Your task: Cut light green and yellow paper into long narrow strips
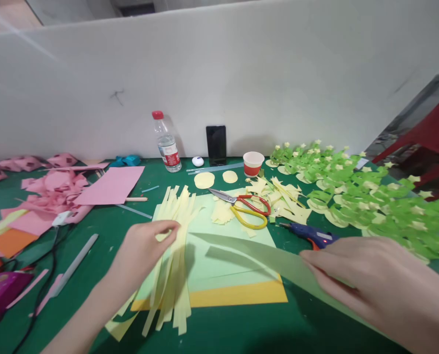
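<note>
My left hand [145, 248] is pinched on the top of a pale yellow paper strip [163, 236] from a fanned pile of yellow strips [175, 275]. My right hand [374, 285] grips the near end of a long light green paper sheet [256, 253], lifted and tilted above the stacked green and yellow-orange sheets [234, 295] on the dark green mat. Scissors with red and yellow handles [245, 206] lie just beyond the sheets. A blue glue gun [311, 235] rests close to my right hand.
Many green and yellow paper flowers [370, 201] cover the right side. Pink paper and scraps [75, 189] lie left, with cables and a magenta box [0, 290]. A water bottle [166, 142], phone [216, 145], paper cup [253, 163] and yellow discs [204, 180] stand by the white wall.
</note>
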A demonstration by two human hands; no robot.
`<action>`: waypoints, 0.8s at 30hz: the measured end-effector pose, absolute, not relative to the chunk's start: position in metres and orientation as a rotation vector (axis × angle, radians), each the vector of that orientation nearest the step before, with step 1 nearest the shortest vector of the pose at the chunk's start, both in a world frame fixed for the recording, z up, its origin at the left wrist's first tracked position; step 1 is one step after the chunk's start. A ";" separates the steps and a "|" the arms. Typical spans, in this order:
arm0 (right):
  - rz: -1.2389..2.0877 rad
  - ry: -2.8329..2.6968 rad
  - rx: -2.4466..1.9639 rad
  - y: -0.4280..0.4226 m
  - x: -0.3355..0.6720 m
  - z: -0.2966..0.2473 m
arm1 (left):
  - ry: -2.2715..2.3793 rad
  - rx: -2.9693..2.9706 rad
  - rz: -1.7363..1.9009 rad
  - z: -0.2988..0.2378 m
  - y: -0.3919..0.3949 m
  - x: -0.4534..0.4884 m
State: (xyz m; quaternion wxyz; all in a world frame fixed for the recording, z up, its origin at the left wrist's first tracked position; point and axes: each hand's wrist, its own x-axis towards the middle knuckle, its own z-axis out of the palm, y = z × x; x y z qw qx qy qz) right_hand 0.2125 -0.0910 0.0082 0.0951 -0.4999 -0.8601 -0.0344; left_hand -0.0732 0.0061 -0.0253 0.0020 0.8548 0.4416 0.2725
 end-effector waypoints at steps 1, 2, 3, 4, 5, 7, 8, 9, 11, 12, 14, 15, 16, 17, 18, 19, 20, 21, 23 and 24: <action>-0.068 -2.549 -1.462 -0.092 0.214 0.009 | 1.436 2.684 0.892 -0.026 0.007 -0.076; -0.028 -2.556 -1.439 -0.093 0.214 0.009 | 1.451 2.688 0.950 -0.025 0.006 -0.076; 0.014 -2.568 -1.433 -0.093 0.213 0.009 | 1.424 2.697 1.015 -0.024 0.003 -0.072; 0.035 -2.571 -1.457 -0.093 0.211 0.009 | 1.349 2.719 1.097 -0.023 -0.002 -0.066; 0.049 -2.584 -1.476 -0.093 0.209 0.008 | 1.198 2.758 1.183 -0.021 -0.009 -0.057; 0.057 -2.631 -1.466 -0.092 0.201 0.004 | 0.892 2.808 1.177 -0.018 -0.025 -0.036; 0.056 -2.659 -1.428 -0.091 0.197 0.001 | 0.795 2.802 1.116 -0.017 -0.032 -0.025; 0.047 -2.687 -1.378 -0.091 0.193 -0.002 | 0.717 2.791 1.082 -0.016 -0.039 -0.016; -0.008 -2.713 -1.282 -0.089 0.187 -0.007 | 0.613 2.761 1.054 -0.015 -0.047 -0.002; -0.054 -2.710 -1.245 -0.088 0.184 -0.009 | 0.580 2.748 1.051 -0.016 -0.050 0.002; -0.135 -2.700 -1.229 -0.086 0.181 -0.011 | 0.564 2.726 1.045 -0.017 -0.052 0.006; -0.149 -2.700 -1.238 -0.085 0.179 -0.011 | 0.578 2.715 1.034 -0.018 -0.052 0.007; -0.148 -2.704 -1.252 -0.084 0.178 -0.011 | 0.609 2.706 1.016 -0.019 -0.051 0.007; -0.133 -2.709 -1.268 -0.084 0.178 -0.010 | 0.640 2.702 0.999 -0.020 -0.050 0.006; -0.113 -2.712 -1.287 -0.083 0.178 -0.008 | 0.670 2.700 0.984 -0.022 -0.048 0.005; -0.097 -2.708 -1.298 -0.083 0.179 -0.006 | 0.699 2.701 0.976 -0.023 -0.046 0.003; -0.090 -2.693 -1.306 -0.082 0.180 -0.004 | 0.727 2.703 0.977 -0.025 -0.042 -0.001; -0.086 -2.673 -1.312 -0.083 0.183 -0.002 | 0.748 2.707 1.000 -0.026 -0.038 -0.005; -0.085 -2.609 -1.326 -0.084 0.190 0.004 | 0.787 2.718 1.083 -0.027 -0.029 -0.019; -0.091 -2.574 -1.342 -0.084 0.194 0.006 | 0.805 2.728 1.157 -0.027 -0.024 -0.026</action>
